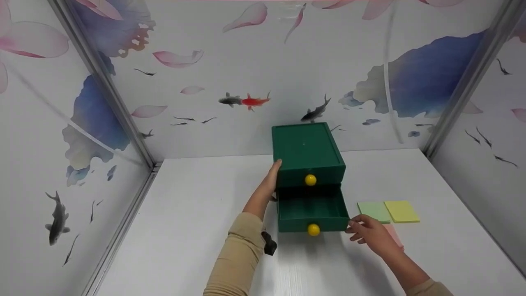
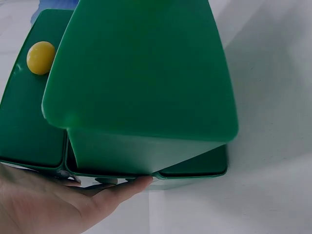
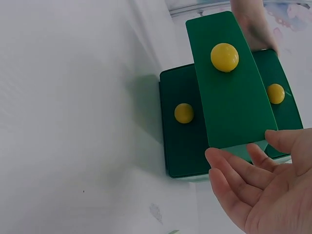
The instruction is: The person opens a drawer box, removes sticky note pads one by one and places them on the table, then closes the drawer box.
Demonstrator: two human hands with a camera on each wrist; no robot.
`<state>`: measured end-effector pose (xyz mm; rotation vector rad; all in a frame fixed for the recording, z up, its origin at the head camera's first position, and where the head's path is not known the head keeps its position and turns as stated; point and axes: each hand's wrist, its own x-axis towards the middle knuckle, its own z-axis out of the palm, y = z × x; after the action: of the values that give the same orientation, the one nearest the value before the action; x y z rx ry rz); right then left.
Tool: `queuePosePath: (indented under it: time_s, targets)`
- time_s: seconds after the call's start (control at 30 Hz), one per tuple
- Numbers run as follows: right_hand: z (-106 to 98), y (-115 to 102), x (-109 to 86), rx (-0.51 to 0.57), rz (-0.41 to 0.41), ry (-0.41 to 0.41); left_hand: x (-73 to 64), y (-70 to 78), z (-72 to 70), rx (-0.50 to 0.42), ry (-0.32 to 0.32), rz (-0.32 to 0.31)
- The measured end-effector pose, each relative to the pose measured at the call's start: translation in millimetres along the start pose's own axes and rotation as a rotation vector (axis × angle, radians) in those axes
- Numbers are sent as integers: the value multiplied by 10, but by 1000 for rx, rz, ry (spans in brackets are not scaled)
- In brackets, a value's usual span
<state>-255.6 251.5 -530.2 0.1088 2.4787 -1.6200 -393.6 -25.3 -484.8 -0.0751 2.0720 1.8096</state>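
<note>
A green desktop cabinet [image 1: 308, 144] with yellow round knobs stands against the back wall in the head view. Its middle drawer [image 1: 313, 224] is pulled out, showing its green inside. My left hand [image 1: 271, 176] lies along the cabinet's left side; the left wrist view shows its fingers [image 2: 122, 192] stretched against that side. At the drawer's front right corner, my right hand [image 1: 372, 234] touches with its fingertips. In the right wrist view, its thumb and loosely bent fingers [image 3: 234, 180] are spread by the drawer's end, and the bottom drawer [image 3: 183, 141] sits closed.
Green [image 1: 374, 211], yellow [image 1: 402, 211] and pink [image 1: 393, 235] sticky-note pads lie on the white table [image 1: 185, 230], right of the cabinet. The pink pad is partly behind the right hand. Printed walls with metal corner rails [image 1: 119, 94] enclose the table.
</note>
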Motion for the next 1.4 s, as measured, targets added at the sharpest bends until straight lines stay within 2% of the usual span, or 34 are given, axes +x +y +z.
queuePosePath:
  time_s: [0.3,0.47,0.7,0.9,1.4]
  targets:
    - [106,-84,19,2,9,124,5,-3,-5,9,-3,-3]
    - [178,-123,37,24,16,166,19,10,-13,-5,-9,-6]
    - [297,-123,86,84,-20,194,15,12,-4,7,-1,0]
    - [368,-115,172,127,-6,190,-7,-1,-11,4,14,-5]
    - [389,-149,397,163,4,218,-3,0,-13,0,0,9]
